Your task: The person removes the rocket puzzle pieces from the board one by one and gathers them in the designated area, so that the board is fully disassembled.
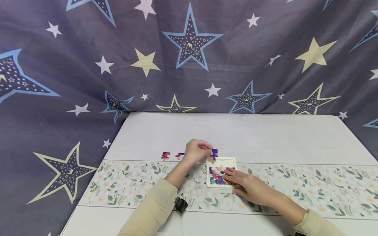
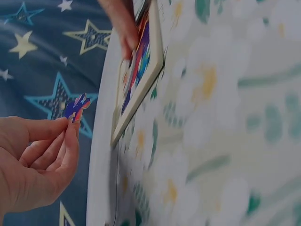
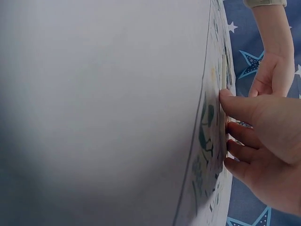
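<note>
My left hand [image 1: 196,151] pinches a purple and orange jigsaw piece [image 2: 76,108] between thumb and fingertips. In the head view this piece [image 1: 215,152] appears at the top left corner of a cream puzzle tray [image 1: 222,186]. The left wrist view has it held up, apart from the tray. Joined pieces [image 1: 217,178] with a colourful picture fill the tray's lower part, while its upper part shows bare cream backing. My right hand [image 1: 251,187] rests on the tray's right side, fingers stretched over the joined pieces. Its thumb [image 3: 235,104] lies at the near edge.
Two loose jigsaw pieces [image 1: 166,155] lie left of the tray, the nearer one partly beside my left hand. A floral strip [image 1: 127,183] runs across the white table [image 1: 265,137]. Behind the table hangs a dark curtain [image 1: 177,82] with stars.
</note>
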Demonstrator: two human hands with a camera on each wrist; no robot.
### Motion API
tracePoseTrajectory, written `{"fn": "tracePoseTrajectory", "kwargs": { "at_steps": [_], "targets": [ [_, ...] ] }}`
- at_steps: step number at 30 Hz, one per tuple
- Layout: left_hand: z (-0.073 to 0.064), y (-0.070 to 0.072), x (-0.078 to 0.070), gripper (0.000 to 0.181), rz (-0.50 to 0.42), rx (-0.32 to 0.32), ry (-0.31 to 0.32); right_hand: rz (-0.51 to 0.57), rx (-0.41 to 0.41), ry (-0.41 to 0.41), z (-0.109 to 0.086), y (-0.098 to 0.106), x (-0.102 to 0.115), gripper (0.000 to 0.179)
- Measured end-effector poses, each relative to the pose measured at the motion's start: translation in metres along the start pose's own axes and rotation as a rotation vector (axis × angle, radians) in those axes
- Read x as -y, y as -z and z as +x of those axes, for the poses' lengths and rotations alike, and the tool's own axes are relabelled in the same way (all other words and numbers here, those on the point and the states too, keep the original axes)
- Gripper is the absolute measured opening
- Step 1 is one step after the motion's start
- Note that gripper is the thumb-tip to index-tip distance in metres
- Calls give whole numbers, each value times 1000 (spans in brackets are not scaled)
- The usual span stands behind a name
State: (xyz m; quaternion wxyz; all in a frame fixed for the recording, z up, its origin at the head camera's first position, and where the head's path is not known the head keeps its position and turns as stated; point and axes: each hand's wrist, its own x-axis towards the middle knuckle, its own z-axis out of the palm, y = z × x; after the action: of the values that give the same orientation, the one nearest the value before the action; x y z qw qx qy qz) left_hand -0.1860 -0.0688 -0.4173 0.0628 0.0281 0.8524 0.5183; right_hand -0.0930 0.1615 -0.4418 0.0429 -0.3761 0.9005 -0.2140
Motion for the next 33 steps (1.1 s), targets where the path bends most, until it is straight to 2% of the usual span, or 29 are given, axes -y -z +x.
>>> {"fn": "tracePoseTrajectory", "kwargs": {
  "at_steps": [3,6,13,18,26,33],
  "targets": [
    [2,10,4,11,-10,-31,20,-6,-5,4,-1,0,-1,53],
    [3,21,8,12,17,-63,23,-16,-15,15,-1,0,-1,53],
    [2,36,13,11,59,-66,36,-18,-18,8,-1,0,-1,52],
    [1,37,19,10,126,-38,46,-18,-7,3,0,0,1,53],
    [4,32,22,9,311,-74,-19,-21,6,-17,0,0,1,53],
    [4,33,22,6,403,-58,-53,-16,7,-19,-1,0,0,54]
  ]
}}
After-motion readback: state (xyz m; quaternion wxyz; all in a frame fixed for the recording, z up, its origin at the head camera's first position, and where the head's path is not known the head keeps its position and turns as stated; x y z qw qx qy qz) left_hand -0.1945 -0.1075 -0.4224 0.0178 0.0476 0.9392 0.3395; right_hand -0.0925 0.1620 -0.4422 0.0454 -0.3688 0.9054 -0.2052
